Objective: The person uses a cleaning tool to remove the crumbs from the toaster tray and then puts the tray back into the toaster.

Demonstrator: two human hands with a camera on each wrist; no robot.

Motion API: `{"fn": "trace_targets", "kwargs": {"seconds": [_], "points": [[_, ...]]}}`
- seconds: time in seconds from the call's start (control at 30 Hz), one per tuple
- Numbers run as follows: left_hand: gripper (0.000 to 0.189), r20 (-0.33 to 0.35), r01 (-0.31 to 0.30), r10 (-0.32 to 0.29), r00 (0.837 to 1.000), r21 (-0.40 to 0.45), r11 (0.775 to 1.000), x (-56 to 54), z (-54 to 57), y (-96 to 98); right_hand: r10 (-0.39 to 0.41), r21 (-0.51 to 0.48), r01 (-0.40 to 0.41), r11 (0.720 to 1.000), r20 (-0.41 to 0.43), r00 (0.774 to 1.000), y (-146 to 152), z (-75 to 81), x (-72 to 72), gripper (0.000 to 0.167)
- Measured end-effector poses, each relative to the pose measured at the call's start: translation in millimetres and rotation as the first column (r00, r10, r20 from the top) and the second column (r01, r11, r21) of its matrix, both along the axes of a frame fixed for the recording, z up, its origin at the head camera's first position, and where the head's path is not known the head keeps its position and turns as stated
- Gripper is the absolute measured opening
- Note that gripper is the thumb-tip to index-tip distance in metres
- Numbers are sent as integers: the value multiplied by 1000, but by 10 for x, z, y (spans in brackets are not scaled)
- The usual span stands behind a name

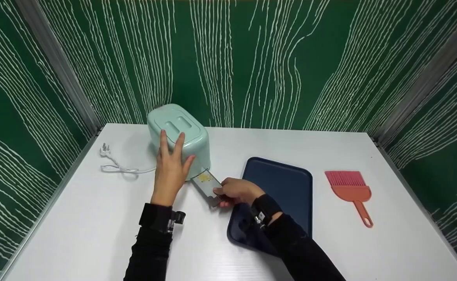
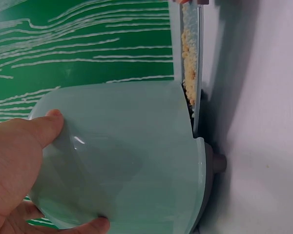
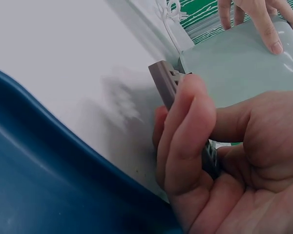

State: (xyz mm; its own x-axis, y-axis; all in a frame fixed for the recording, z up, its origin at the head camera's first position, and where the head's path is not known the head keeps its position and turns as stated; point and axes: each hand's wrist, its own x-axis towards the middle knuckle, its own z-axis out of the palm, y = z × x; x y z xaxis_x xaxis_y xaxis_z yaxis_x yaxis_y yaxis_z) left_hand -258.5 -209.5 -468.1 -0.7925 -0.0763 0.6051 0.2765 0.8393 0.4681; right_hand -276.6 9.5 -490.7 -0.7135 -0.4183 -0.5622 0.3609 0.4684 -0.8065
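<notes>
A mint-green toaster (image 1: 179, 125) with a lid over its top stands at the back left. My left hand (image 1: 170, 166) rests on its near side and top edge, fingers spread and fairly straight. From the toaster's base a grey crumb tray (image 1: 207, 183) sticks out partway, with yellowish crumbs (image 2: 189, 58) on it; its inner end is hidden inside. My right hand (image 1: 240, 190) grips the tray's dark outer end (image 3: 162, 83) between thumb and curled fingers.
A dark blue serving tray (image 1: 281, 183) lies on the white table, partly under my right forearm. To its right is an orange dustpan (image 1: 351, 193) with a pink brush (image 1: 345, 178). A white power cord with plug (image 1: 105, 150) lies left of the toaster.
</notes>
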Motion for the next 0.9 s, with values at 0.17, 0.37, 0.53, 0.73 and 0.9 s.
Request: {"fn": "trace_targets", "kwargs": {"seconds": [0.17, 0.37, 0.53, 0.73, 0.9], "points": [[69, -2, 5, -5, 1000, 6, 1000, -14, -11, -1, 3, -6, -3, 1000, 6, 1000, 20, 0, 12, 18], [70, -2, 8, -8, 1000, 11, 1000, -11, -23, -3, -6, -27, 6, 1000, 22, 1000, 51, 1, 46, 18], [70, 9, 9, -9, 1000, 14, 1000, 11, -16, 3, -22, -28, 23, 999, 22, 1000, 70, 9, 87, 22], [69, 2, 18, -18, 1000, 11, 1000, 15, -9, 4, -32, -40, 32, 999, 18, 999, 83, 20, 102, 21], [69, -4, 28, -28, 1000, 11, 1000, 17, -15, -10, -28, -52, 29, 998, 26, 999, 98, 25, 116, 19]]}}
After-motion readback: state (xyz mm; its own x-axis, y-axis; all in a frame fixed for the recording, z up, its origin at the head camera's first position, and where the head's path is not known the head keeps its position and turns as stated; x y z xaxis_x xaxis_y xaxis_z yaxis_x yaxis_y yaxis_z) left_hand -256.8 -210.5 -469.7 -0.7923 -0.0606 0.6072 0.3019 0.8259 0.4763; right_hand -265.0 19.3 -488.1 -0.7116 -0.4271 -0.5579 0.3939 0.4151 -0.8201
